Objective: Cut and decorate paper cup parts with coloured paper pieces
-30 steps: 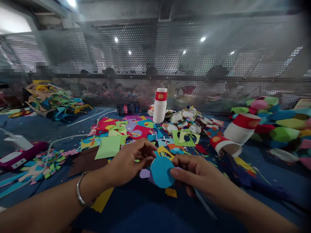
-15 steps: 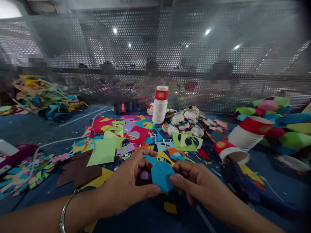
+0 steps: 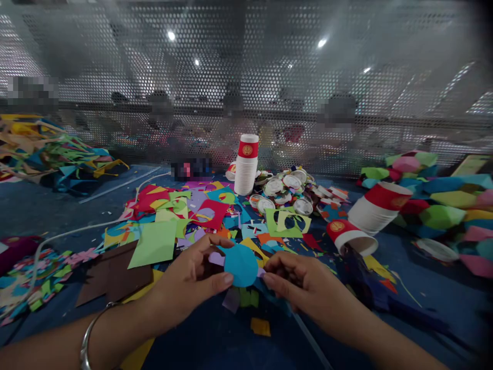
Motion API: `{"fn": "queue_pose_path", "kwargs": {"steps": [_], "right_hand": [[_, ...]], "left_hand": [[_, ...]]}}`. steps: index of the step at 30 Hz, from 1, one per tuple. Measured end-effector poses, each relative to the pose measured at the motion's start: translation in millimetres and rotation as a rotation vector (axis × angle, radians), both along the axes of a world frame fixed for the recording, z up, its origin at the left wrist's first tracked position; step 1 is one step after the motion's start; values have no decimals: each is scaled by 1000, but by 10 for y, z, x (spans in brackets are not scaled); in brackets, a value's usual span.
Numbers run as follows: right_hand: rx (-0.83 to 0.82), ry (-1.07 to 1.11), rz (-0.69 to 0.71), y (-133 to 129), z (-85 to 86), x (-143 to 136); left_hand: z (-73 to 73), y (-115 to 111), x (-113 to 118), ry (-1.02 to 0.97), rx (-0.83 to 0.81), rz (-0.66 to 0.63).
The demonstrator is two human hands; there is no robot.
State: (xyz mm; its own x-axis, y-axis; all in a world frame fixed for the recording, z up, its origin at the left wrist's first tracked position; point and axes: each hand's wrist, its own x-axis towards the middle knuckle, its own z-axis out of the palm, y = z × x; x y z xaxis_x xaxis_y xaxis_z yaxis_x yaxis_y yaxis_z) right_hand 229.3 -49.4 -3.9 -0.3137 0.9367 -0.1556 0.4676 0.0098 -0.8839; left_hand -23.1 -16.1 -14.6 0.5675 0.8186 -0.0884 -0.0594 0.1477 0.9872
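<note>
Fingers (image 3: 222,281) bent either side of blue disc (image 3: 241,265)

The table (image 3: 103,203) is blue and messy. At the back stands a tall stack of cups (image 3: 245,174), with a pile of round white things (image 3: 290,187) beside it. On the right, one cup (image 3: 341,232) lies on its side next to a tilted stack (image 3: 379,205). Brown paper (image 3: 127,272) lies on the left, partly under a green sheet (image 3: 154,246). Tiny paper bits (image 3: 46,280) and a white cord (image 3: 80,228) lie further left. A small yellow scrap (image 3: 261,327) sits near the front.
</note>
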Motion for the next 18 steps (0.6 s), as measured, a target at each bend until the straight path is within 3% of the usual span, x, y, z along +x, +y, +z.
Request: {"fn": "queue_pose_path", "kwargs": {"steps": [6,13,15,18], "right_hand": [[173,-127,-18,-49,130,80],[326,-255,-161,-120,378,318],[398,-320,-185,-138,434,394],[439,-364,-206,-175,484,483]], "left_hand": [[37,75,-38,8,-17,134],[84,152,-118,44,26,189],[98,172,-155,43,21,124],[132,183,-215,81,-31,-131]]}}
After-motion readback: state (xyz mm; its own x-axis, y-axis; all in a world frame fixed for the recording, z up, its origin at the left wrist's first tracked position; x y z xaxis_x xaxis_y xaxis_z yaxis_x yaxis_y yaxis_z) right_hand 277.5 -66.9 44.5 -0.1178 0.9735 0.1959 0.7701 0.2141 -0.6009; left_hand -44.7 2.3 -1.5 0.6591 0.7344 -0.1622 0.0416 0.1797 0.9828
